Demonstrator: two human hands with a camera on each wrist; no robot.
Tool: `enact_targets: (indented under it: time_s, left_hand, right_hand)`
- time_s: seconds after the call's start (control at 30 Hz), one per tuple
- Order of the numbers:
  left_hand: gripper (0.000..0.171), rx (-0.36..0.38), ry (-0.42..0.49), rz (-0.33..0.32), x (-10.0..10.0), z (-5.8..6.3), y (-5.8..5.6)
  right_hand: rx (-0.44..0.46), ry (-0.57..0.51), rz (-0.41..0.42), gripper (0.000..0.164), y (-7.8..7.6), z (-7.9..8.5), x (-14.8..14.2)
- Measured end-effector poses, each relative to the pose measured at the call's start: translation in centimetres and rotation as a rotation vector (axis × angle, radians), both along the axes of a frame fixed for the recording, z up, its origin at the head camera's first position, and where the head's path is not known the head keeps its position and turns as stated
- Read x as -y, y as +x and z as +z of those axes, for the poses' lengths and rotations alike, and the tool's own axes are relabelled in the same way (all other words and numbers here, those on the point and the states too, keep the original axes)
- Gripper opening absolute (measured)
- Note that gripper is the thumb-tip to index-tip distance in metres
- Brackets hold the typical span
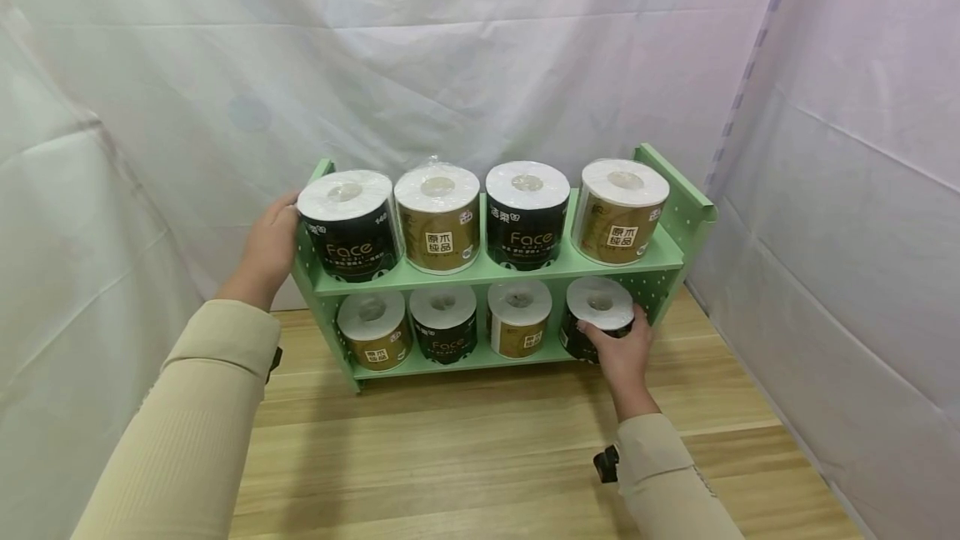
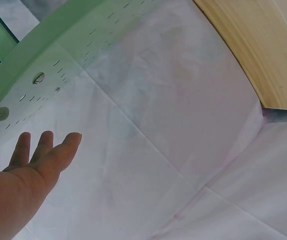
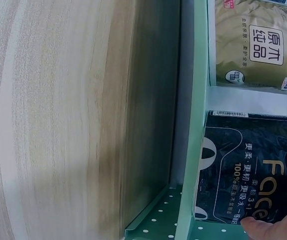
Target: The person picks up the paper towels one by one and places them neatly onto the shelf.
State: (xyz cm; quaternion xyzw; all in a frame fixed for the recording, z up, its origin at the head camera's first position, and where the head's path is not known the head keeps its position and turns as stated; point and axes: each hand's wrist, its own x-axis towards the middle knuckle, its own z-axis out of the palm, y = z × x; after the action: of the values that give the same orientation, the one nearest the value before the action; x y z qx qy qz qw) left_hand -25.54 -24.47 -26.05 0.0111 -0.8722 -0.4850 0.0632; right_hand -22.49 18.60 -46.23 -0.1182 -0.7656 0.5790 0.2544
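A green two-tier shelf (image 1: 495,275) bears wrapped toilet paper rolls on both tiers. My right hand (image 1: 624,357) grips the black toilet paper roll (image 1: 599,307) at the right end of the lower tier, thumb in front and fingers at its right side. In the right wrist view, the thumb (image 3: 276,229) lies at the lower corner of that roll's "Face" label. My left hand (image 1: 268,252) is at the shelf's upper left side, beside a black roll (image 1: 357,240). Its fingers look extended in the left wrist view, near the perforated side panel (image 2: 68,45).
Black and gold rolls fill the upper tier, including a gold roll (image 1: 620,227) at its right end. On the lower tier, another gold roll (image 1: 519,330) stands left of the gripped one. The shelf stands on a wooden tabletop (image 1: 450,457), with white sheeting (image 1: 465,73) behind.
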Motion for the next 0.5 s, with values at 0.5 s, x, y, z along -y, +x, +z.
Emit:
enact_targets:
  time_s: [0.5]
  left_hand:
    - [0.059,0.012,-0.006,0.006,0.0,0.03,0.05]
  right_hand:
    - [0.013,0.024,-0.013,0.08,-0.9,-0.1,-0.22]
